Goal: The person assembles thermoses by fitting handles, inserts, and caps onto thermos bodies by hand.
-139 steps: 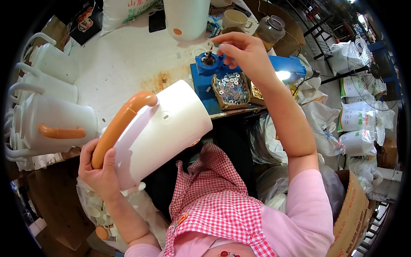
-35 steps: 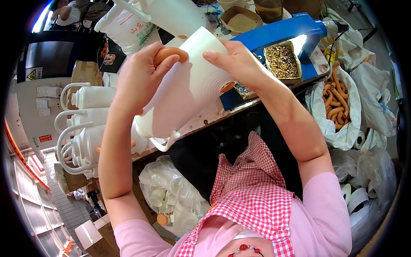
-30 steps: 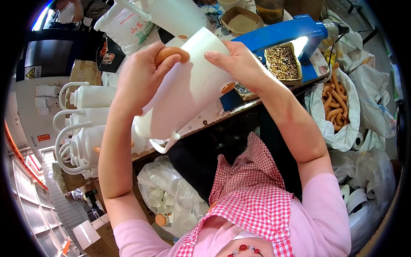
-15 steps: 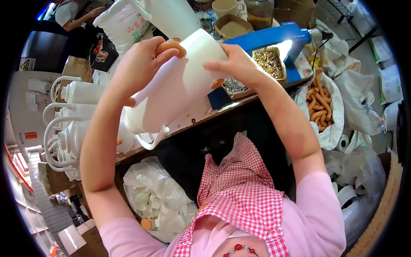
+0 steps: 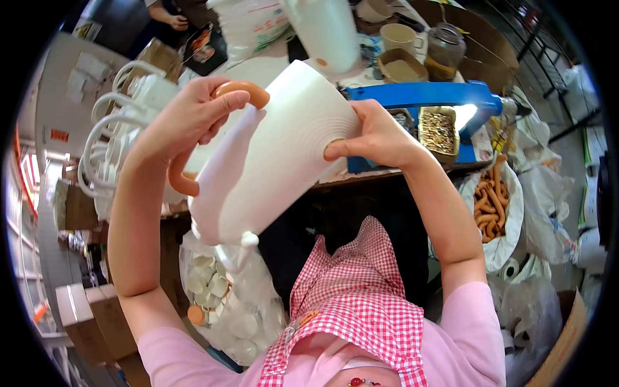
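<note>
A large white thermos jug [image 5: 277, 151] is held tilted in front of me, its ringed base toward the upper right. My left hand [image 5: 187, 116] is closed around its curved tan handle [image 5: 182, 175]. My right hand [image 5: 380, 137] grips the base end, the thumb pressed near the base's lower edge and the fingers hidden behind. A thin white carrying handle [image 5: 240, 255] hangs from the jug's lower end. Behind the base stands a blue machine [image 5: 412, 95] with a lit lamp and a tray of small brass-coloured parts [image 5: 438, 132].
More white jugs with carrying handles [image 5: 122, 132] stand at the left. A sack of tan handles [image 5: 493, 206] sits at the right. Below the jug lies a clear bag of white parts [image 5: 225, 309]. Another white jug [image 5: 322, 32] stands at the back. Another person's hand [image 5: 178, 23] shows at upper left.
The view has shifted. My right thumb has moved down onto the jug's base edge, where a tan spot showed before. My left hand still holds the handle, now more fully in sight.
</note>
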The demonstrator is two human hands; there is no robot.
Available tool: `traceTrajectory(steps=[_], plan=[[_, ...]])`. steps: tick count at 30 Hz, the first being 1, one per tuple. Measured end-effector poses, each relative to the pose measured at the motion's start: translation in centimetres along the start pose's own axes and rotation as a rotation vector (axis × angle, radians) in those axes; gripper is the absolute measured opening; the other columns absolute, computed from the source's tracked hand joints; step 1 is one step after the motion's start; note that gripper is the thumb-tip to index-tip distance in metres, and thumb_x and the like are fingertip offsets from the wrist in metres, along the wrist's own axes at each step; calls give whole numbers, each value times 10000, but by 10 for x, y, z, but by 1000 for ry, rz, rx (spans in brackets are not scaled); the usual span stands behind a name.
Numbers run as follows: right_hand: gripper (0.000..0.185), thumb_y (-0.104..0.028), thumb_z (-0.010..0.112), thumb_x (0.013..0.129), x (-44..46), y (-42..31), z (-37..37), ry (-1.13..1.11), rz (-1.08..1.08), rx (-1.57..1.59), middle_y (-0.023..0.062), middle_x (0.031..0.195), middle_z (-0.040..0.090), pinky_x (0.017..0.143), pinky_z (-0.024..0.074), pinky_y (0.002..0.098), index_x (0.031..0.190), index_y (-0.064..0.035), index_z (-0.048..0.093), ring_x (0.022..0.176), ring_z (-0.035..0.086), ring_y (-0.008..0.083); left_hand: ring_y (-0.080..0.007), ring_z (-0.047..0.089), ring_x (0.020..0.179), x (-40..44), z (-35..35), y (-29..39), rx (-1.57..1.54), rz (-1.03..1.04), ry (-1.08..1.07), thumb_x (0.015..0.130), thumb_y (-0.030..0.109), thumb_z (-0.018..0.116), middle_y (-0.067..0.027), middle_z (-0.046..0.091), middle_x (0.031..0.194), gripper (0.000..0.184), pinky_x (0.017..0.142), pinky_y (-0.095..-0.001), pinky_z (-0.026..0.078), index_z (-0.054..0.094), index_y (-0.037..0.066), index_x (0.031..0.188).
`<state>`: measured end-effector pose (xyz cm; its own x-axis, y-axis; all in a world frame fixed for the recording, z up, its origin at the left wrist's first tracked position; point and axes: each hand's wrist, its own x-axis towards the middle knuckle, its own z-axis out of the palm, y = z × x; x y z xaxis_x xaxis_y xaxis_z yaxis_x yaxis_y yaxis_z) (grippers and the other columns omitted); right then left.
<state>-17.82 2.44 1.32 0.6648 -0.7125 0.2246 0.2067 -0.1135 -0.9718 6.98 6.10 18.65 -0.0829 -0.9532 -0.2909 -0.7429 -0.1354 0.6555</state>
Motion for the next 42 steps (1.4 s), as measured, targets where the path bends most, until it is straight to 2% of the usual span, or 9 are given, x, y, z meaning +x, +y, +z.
traceTrajectory(steps=[3, 8, 15, 21, 25, 28, 36, 40, 42], plan=[[527, -190, 873, 745, -15, -10, 25, -40, 36, 124, 79, 984, 714, 868, 524, 297, 1137, 80, 647, 910, 651, 134, -8, 332, 479, -36, 8, -23, -80, -88, 7, 988, 328, 636, 77, 415, 603, 285, 422, -191, 278, 615, 44, 989], [493, -178, 853, 764, -43, -16, 59, -92, 152, 105, 79, 967, 716, 862, 531, 301, 1125, 88, 648, 912, 654, 136, -10, 305, 475, -79, 33, -58, -294, -131, 58, 990, 311, 627, 78, 394, 581, 289, 424, -195, 262, 608, 24, 973], [401, -112, 792, 792, -65, -17, 84, -51, 166, 54, 77, 955, 722, 808, 549, 293, 1111, 87, 651, 837, 665, 126, -9, 323, 458, -90, 46, -81, -284, -101, 29, 981, 300, 637, 75, 414, 568, 286, 418, -199, 271, 627, 16, 1013], [460, -56, 760, 792, -77, -5, 87, -112, 268, 33, 84, 1068, 705, 903, 515, 288, 1204, 77, 605, 979, 636, 117, -15, 338, 464, -83, 46, -104, -272, -146, -96, 976, 302, 647, 76, 421, 581, 329, 420, -192, 274, 644, 3, 1113], [460, -61, 765, 802, -76, -1, 84, -122, 229, -2, 80, 1066, 706, 897, 519, 291, 1211, 74, 604, 974, 638, 117, -12, 339, 473, -79, 50, -109, -322, -153, -88, 979, 295, 646, 75, 427, 594, 319, 421, -192, 277, 644, 5, 1111], [437, -75, 762, 821, -76, -2, 85, -115, 215, 34, 79, 1059, 709, 894, 521, 297, 1204, 72, 612, 973, 639, 117, -11, 336, 476, -76, 51, -117, -336, -133, -102, 982, 294, 645, 72, 429, 600, 296, 421, -193, 281, 642, 11, 1067], [540, -277, 809, 828, -82, 8, 86, -2, 253, -41, 88, 1048, 713, 905, 522, 316, 1199, 69, 625, 970, 646, 141, -9, 322, 473, -64, 73, -127, -313, -119, -68, 985, 318, 640, 76, 413, 580, 287, 409, -200, 257, 630, 32, 968], [544, -244, 767, 859, -73, 14, 75, -68, 266, -15, 101, 1123, 697, 937, 508, 322, 1258, 81, 591, 1028, 639, 148, -9, 324, 469, -54, 76, -149, -434, -178, -130, 983, 345, 644, 74, 423, 585, 305, 406, -194, 255, 619, 45, 935], [563, -192, 718, 885, -67, 1, 68, -109, 441, 242, 108, 1206, 667, 982, 484, 318, 1336, 89, 533, 1095, 623, 156, -9, 331, 464, -50, 78, -164, -615, -282, -207, 983, 356, 646, 73, 437, 593, 317, 404, -186, 259, 614, 45, 927]])
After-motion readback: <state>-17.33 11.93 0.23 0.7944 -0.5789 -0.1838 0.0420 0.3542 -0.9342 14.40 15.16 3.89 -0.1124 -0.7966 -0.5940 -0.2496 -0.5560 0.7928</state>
